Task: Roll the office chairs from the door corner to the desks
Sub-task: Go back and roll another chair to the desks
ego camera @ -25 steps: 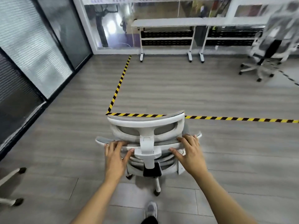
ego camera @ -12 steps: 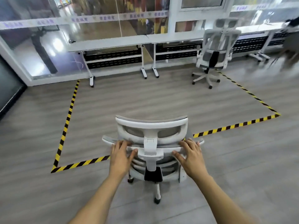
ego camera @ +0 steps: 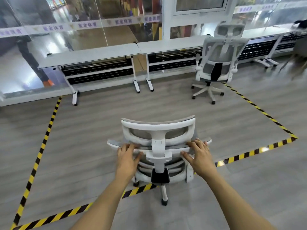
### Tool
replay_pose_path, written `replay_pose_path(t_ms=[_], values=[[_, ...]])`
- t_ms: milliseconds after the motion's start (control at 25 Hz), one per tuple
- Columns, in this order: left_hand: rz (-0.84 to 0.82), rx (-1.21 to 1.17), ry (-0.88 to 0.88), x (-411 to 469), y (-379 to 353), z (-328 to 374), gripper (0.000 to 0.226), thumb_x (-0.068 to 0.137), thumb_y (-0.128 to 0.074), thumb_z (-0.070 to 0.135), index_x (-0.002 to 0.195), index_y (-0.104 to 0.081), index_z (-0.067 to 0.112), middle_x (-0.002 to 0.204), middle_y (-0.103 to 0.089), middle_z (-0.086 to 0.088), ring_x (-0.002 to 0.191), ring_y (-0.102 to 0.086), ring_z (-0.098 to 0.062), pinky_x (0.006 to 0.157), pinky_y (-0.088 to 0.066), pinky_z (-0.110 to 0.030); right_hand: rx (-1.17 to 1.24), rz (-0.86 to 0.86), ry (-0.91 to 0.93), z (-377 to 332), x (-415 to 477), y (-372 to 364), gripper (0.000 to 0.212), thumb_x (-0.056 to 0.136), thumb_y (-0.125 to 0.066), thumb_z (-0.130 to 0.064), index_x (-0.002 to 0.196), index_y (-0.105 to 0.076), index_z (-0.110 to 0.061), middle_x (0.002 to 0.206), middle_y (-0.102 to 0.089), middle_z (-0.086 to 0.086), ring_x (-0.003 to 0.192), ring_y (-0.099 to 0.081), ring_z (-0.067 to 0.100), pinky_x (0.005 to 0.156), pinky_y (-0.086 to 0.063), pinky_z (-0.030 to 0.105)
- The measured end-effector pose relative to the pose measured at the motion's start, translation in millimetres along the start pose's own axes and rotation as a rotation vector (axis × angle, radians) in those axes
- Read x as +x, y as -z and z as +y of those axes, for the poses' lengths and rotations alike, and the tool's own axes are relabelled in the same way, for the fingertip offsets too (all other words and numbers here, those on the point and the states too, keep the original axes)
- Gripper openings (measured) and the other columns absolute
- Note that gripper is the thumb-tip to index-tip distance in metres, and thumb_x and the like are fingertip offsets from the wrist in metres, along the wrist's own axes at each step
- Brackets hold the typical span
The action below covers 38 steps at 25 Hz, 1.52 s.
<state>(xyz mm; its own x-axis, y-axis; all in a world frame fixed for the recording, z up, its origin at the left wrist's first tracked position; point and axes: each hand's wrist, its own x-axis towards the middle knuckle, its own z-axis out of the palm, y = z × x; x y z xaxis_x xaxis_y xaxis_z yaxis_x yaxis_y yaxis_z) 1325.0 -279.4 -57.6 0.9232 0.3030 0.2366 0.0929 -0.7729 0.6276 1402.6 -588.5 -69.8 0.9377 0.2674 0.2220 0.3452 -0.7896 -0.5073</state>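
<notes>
My left hand (ego camera: 127, 161) and right hand (ego camera: 201, 159) are bare. My left forearm (ego camera: 104, 201) and right forearm (ego camera: 232, 201) are just as uncovered, from the wrists down to the frame's edge at 7 and 5 o'clock. My fingers are slim, my thumbs shorter and blunter. Blur hides my nails.

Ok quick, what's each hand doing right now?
Left hand: fingers curled over the top backrest edge of the white-framed grey mesh office chair.
Right hand: gripping the same edge, on the other side.
</notes>
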Motion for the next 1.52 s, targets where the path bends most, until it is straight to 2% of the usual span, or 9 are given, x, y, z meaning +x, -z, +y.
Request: replay_pose_path(t_ms=[160,280,440,560,800,1040,1240,1400,1520], values=[[0.033,-0.019,0.015,126,-55,15,0.023,0.088,-0.07,0.019,0.109,-0.065,0.029,0.112,-0.057,0.003,0.112,-0.045,-0.025,0.097,-0.045,-0.047,-0.036,-0.011,0.006,47,134,0,0.056,0.092,-0.049,-0.064,0.131,-0.057,-0.024,0.14,-0.051,-0.001,0.143,-0.033,0.021,0.124,-0.016,0.04],[0.078,-0.015,-0.069,224,-92,11,0.022,0.089,-0.068,0.023,0.11,-0.063,0.029,0.112,-0.055,0.005,0.109,-0.045,-0.023,0.095,-0.045,-0.042,-0.038,0.058,-0.006,71,227,-14,0.054,0.093,-0.055,-0.06,0.132,-0.058,-0.022,0.142,-0.051,0.001,0.142,-0.035,0.021,0.124,-0.019,0.041],[0.016,0.01,-0.07,378,-129,1,0.021,0.09,-0.066,0.029,0.111,-0.061,0.028,0.114,-0.053,0.004,0.11,-0.045,-0.024,0.097,-0.045,-0.044,-0.008,0.096,-0.04,96,364,-32,0.058,0.09,-0.056,-0.063,0.126,-0.062,-0.019,0.135,-0.055,0.003,0.137,-0.039,0.023,0.121,-0.024,0.041],[-0.03,0.05,-0.099,486,-158,1,0.021,0.091,-0.062,0.032,0.11,-0.06,0.025,0.113,-0.054,0.002,0.107,-0.046,-0.027,0.095,-0.045,-0.045,0.018,0.067,-0.095,116,465,-37,0.057,0.089,-0.06,-0.06,0.127,-0.061,-0.019,0.139,-0.052,0.003,0.138,-0.034,0.021,0.118,-0.029,0.046],[-0.033,0.066,-0.132,670,-215,3,0.024,0.094,-0.06,0.031,0.117,-0.058,0.026,0.122,-0.053,0.002,0.114,-0.045,-0.025,0.099,-0.043,-0.043,0.066,0.098,-0.11,164,644,-57,0.049,0.088,-0.065,-0.053,0.124,-0.062,-0.02,0.135,-0.05,0.001,0.136,-0.029,0.018,0.116,-0.031,0.047],[-0.021,0.079,-0.102,854,-278,17,0.024,0.093,-0.062,0.025,0.117,-0.059,0.023,0.121,-0.055,-0.001,0.109,-0.048,-0.028,0.096,-0.044,-0.045,0.071,0.074,-0.096,221,843,-70,0.047,0.09,-0.066,-0.052,0.124,-0.062,-0.02,0.135,-0.05,0.002,0.138,-0.032,0.022,0.117,-0.029,0.047],[-0.088,0.063,-0.069,982,-316,26,0.029,0.093,-0.062,0.023,0.121,-0.058,0.026,0.125,-0.053,-0.001,0.118,-0.046,-0.027,0.103,-0.041,-0.043,-0.017,0.0,-0.05,260,989,-71,0.058,0.089,-0.052,-0.064,0.123,-0.062,-0.018,0.129,-0.055,0.003,0.134,-0.04,0.026,0.112,-0.035,0.046],[-0.082,-0.009,-0.042,1063,-341,31,0.026,0.094,-0.061,0.019,0.119,-0.059,0.026,0.126,-0.05,-0.001,0.121,-0.043,-0.027,0.106,-0.038,-0.042,-0.023,-0.023,-0.096,272,1076,-77,0.053,0.093,-0.06,-0.052,0.131,-0.058,-0.015,0.136,-0.052,0.005,0.14,-0.035,0.026,0.114,-0.028,0.037],[-0.1,-0.025,0.008,1120,-353,24,0.023,0.095,-0.059,0.022,0.117,-0.059,0.025,0.127,-0.05,0.001,0.122,-0.04,-0.027,0.106,-0.038,-0.043,-0.022,-0.027,-0.12,276,1122,-89,0.052,0.095,-0.059,-0.05,0.134,-0.057,-0.016,0.141,-0.05,0.004,0.145,-0.031,0.024,0.117,-0.026,0.037]])
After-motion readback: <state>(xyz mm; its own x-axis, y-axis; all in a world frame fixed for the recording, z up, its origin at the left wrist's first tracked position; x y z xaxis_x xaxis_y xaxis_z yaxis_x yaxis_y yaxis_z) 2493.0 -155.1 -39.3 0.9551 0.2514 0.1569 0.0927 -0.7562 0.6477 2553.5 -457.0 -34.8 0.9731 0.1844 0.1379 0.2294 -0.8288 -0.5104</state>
